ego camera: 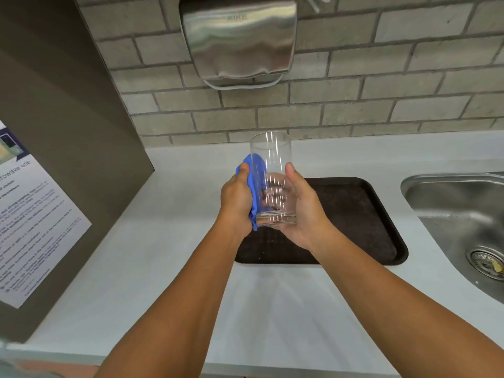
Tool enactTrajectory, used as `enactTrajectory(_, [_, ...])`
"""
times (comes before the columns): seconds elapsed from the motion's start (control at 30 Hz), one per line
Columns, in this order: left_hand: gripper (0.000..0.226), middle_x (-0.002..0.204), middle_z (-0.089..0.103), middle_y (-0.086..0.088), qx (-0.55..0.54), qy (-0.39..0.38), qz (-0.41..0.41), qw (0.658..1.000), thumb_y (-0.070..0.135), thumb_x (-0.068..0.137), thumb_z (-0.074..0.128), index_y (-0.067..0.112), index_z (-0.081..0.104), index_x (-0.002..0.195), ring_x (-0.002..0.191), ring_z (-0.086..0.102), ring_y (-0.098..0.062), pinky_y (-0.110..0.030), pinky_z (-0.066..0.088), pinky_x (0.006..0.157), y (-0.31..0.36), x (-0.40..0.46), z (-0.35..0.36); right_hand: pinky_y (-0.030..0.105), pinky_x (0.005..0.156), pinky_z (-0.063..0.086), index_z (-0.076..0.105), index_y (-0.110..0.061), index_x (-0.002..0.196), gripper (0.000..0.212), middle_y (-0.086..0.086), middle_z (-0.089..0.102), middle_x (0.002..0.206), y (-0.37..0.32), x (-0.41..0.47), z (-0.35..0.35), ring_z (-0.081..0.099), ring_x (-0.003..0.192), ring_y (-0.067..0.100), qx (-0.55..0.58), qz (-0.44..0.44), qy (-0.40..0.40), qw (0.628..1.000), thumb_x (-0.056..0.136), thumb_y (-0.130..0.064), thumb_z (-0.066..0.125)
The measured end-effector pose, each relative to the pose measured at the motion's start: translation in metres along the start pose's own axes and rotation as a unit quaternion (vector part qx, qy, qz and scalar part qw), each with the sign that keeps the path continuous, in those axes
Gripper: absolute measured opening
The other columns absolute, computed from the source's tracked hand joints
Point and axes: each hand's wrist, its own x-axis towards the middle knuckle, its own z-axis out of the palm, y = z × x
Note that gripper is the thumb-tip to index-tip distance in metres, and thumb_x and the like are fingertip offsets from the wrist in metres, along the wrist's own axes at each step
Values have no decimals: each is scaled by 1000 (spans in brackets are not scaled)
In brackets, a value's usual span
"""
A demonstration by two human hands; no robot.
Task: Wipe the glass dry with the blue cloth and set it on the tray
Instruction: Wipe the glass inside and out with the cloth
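A tall clear glass (270,159) is held upright above the left part of a dark brown tray (362,214) on the white counter. My right hand (302,211) grips the glass around its lower half and base. My left hand (236,197) holds a blue cloth (253,173) and presses it against the glass's left side. The cloth runs from about the glass's middle down to its base. Most of the cloth is hidden inside my left palm.
A steel sink (461,222) with a drain lies at the right. A metal hand dryer (240,39) hangs on the brick wall straight ahead. A brown cabinet side with a printed notice (30,222) stands at the left. White counter (272,309) spreads in front of the tray.
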Motion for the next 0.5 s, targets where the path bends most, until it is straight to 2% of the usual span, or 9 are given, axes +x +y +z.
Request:
enactTrajectory(0.1, [38,104,70,-16,-6,15,7,1000,46,96,48,15,61,115,89,71,-33,-47,59,79,-3,0,-1,50,90,58,71,-10,120,61,18,74,111,6,0,4,73,94,31,-34,-28,62,997,86,-59,61])
enactTrajectory(0.17, [31,94,69,-13,10,41,33,999,45,98,45,18,60,101,79,70,-29,-42,60,72,-3,-1,-2,49,89,61,69,-10,116,54,20,75,114,5,4,3,75,96,34,-65,-41,101,992,87,-56,65])
enactTrajectory(0.23, [30,86,65,-10,62,78,87,991,46,99,41,23,57,89,73,66,-25,-37,57,66,-5,-3,-2,48,86,62,68,-12,115,48,19,75,114,5,5,5,75,100,36,-96,-28,112,989,94,-54,58])
enactTrajectory(0.3, [29,96,63,-10,146,99,174,969,46,99,39,24,56,91,80,64,-22,-34,55,70,-10,-4,0,52,91,60,69,-14,115,52,15,76,111,6,5,8,75,102,35,-121,-17,95,988,89,-59,62])
enactTrajectory(0.4, [25,99,50,-3,247,85,322,910,38,100,41,28,46,78,74,54,-4,-13,42,69,-16,-11,2,54,95,58,68,-9,114,62,10,77,102,9,4,12,75,100,33,-130,-34,96,986,74,-55,79])
enactTrajectory(0.47, [25,95,48,-2,259,63,355,896,37,100,43,28,46,76,70,52,-3,-10,40,66,-13,-13,3,51,92,60,65,-2,123,76,17,77,112,10,4,10,75,104,37,-89,-27,90,992,67,-50,84])
enactTrajectory(0.5, [24,93,52,-4,245,54,341,906,38,100,44,27,49,80,70,54,-4,-13,42,65,-11,-12,3,50,88,62,66,-3,125,75,19,76,115,10,4,8,75,102,37,-69,-23,82,994,68,-48,84])
